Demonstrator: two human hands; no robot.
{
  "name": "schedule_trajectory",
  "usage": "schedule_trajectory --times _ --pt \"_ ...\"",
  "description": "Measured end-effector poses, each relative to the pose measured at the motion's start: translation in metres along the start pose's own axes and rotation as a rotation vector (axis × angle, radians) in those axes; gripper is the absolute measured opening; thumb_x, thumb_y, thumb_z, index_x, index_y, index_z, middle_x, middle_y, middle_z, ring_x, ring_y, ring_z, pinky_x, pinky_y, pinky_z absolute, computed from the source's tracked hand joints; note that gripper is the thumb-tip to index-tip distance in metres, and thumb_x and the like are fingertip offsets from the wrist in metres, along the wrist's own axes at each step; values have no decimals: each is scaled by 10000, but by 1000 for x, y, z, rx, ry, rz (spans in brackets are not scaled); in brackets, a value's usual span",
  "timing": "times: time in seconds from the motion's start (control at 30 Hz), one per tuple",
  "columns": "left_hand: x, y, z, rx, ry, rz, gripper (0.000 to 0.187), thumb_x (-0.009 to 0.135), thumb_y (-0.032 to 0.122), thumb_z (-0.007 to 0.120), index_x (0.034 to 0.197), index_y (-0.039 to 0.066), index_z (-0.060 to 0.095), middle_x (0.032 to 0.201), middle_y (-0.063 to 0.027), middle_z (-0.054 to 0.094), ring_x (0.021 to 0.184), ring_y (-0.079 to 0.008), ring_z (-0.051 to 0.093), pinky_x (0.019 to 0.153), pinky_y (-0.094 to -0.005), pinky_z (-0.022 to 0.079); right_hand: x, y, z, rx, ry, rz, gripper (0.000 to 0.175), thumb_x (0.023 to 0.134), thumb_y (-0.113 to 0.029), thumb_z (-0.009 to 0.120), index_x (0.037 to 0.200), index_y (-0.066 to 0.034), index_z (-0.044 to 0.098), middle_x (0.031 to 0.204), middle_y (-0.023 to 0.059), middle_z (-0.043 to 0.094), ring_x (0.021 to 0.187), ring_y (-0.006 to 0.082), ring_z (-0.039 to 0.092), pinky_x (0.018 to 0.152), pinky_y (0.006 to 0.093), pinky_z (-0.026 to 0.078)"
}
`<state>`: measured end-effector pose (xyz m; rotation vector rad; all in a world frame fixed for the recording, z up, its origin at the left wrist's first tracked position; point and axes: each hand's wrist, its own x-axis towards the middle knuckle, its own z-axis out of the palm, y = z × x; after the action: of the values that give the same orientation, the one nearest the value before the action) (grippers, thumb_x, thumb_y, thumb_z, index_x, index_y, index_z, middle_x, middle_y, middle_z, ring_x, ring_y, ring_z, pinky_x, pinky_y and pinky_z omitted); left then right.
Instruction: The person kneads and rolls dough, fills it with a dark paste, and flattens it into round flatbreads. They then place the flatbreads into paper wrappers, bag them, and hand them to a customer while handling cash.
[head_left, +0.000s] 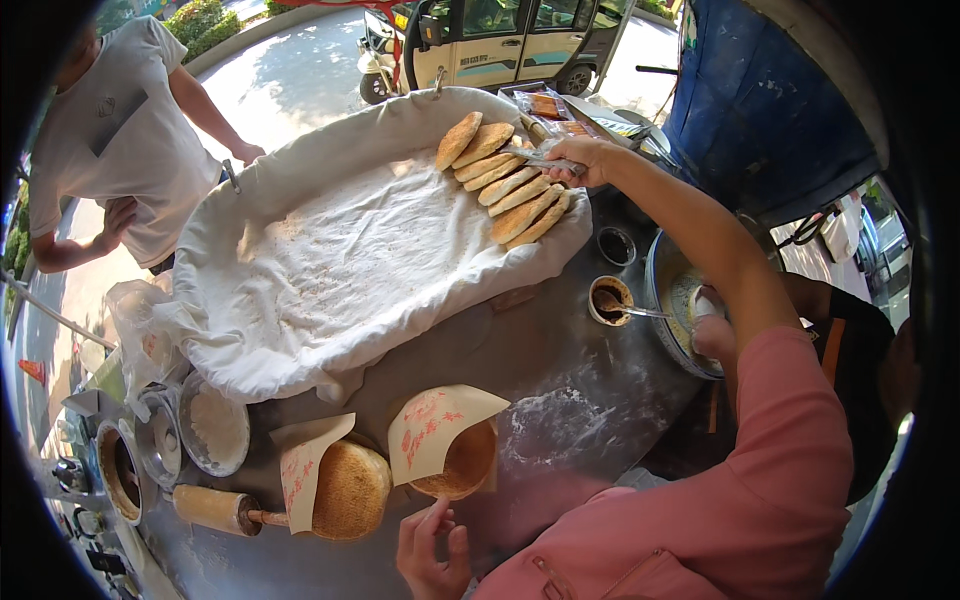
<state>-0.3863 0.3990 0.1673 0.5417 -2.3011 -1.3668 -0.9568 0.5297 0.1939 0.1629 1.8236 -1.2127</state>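
My right hand (581, 161) grips metal tongs (536, 156), whose tips reach among the flatbreads. Several round sesame flatbreads (517, 199) lean in rows at the right end of a large basket lined with white cloth (300, 375). My left hand (433, 551) is near the table's front edge, fingers bent and apart, holding nothing visible. Just above its fingertips lies a flatbread (469, 461) partly inside a printed paper sleeve (442, 420). Left of it is a second flatbread (351, 491) in another paper sleeve (307, 469). Whether the tongs pinch a bread cannot be told.
A rolling pin (217, 510), a flour bowl (216, 424) and several containers stand at left. A sauce cup (609, 300) with a spoon sits beside a large bowl (660, 330), where a co-worker's hand (712, 334) is. Another person (127, 135) stands beyond the basket.
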Motion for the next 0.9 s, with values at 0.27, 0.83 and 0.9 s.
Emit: schedule_trajectory --times 0.27,0.83,0.9 --pt "-19 5 1 17 72 -117 398 943 260 607 1281 50 605 998 -117 657 838 -220 613 784 -348 488 -134 81 -9 -138 249 -517 274 966 -275 523 898 -21 598 660 26 582 474 76 513 415 210 405" --pt "75 -54 -20 300 -189 414 278 924 72 575 1184 105 666 1082 -105 676 959 -312 634 827 -379 502 -369 455 216 328 -148 -313 266 975 -263 516 1012 -11 591 633 24 545 421 61 445 365 203 325" --pt "71 -54 -19 259 -179 486 265 933 100 571 1182 98 660 1104 -128 682 973 -330 650 825 -384 520 -344 452 251 400 -177 -341 281 977 -279 514 1020 -10 582 637 20 540 414 58 436 359 198 313"
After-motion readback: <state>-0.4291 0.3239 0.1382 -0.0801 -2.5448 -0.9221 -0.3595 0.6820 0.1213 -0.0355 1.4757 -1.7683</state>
